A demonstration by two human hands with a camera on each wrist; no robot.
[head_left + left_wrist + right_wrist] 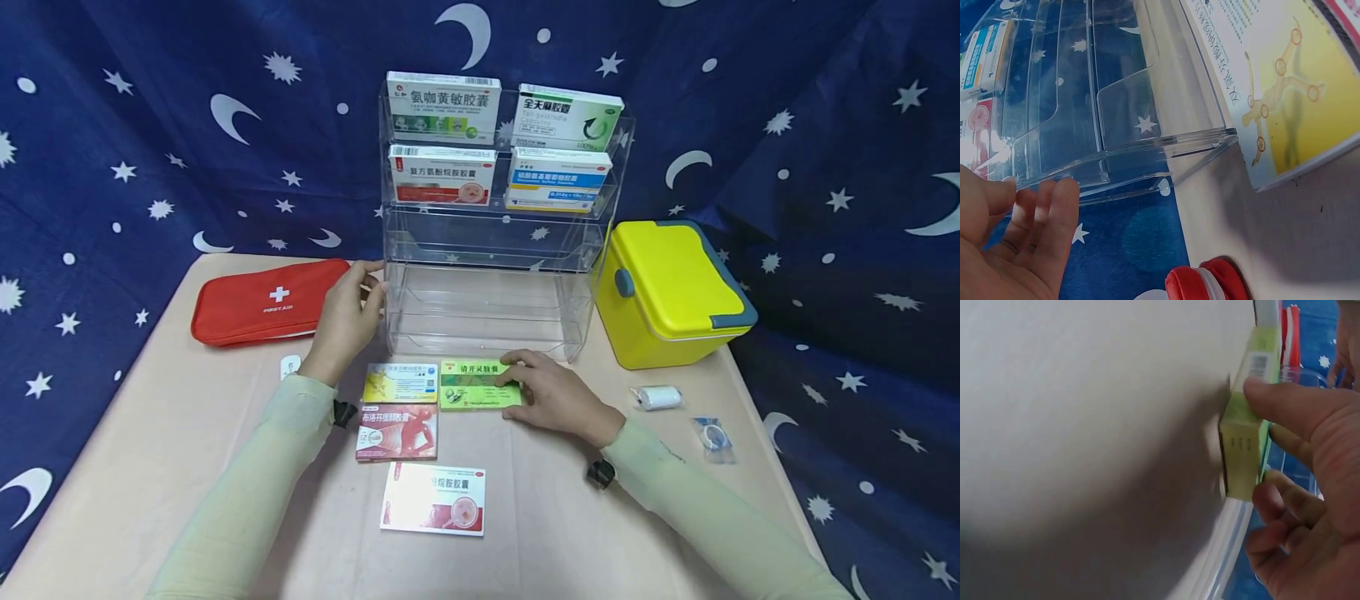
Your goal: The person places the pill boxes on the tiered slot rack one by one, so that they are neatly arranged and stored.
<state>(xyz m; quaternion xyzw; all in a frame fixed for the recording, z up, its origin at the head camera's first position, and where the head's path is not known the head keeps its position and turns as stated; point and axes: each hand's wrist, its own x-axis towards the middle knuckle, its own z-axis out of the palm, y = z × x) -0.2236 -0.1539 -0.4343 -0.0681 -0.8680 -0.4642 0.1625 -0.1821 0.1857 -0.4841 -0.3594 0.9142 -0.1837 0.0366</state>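
Observation:
My right hand (558,396) pinches a green medicine box (471,385) lying on the table, thumb on its near side and fingers across its top and far edge. In the right wrist view the thumb lies beside the barcode of the green box (1247,419). My left hand (348,317) holds the left side edge of a clear tiered rack (480,308) between thumb and fingers. Left of the green box is a yellow-and-white medicine box (401,383), with a pink medicine box (397,433) just below it. Nearer me lies a white-and-red medicine box (433,500).
Upper tiers of the rack hold several medicine boxes (442,175). A red first-aid pouch (262,304) lies left, beside a small white item (289,365). At right are a yellow bin (660,292) with a lid, a wrapped white roll (658,397) and a bagged roll (713,438).

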